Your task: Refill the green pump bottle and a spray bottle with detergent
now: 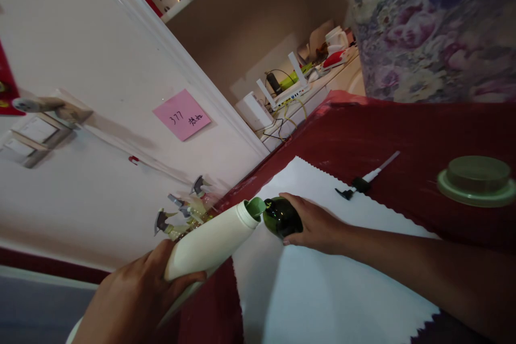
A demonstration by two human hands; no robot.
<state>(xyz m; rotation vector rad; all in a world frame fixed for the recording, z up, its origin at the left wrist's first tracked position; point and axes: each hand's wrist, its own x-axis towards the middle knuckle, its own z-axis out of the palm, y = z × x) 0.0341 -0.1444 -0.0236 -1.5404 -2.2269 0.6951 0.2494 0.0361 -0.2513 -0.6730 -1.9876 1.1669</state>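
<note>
Your left hand (135, 290) grips the tilted, open white bottle (212, 243), mouth at the green bottle (283, 218) your right hand (316, 224) clasps, pump (360, 184) lying unfitted.

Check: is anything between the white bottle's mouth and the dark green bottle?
Nothing visible is. The left hand holds the white bottle tilted, its green inner part touching or nearly touching the dark green bottle in the right hand. The pump lies off to the side.

Dim light, soft shadows on the wall (100, 48), glints on the green bottle (282, 218)
</note>
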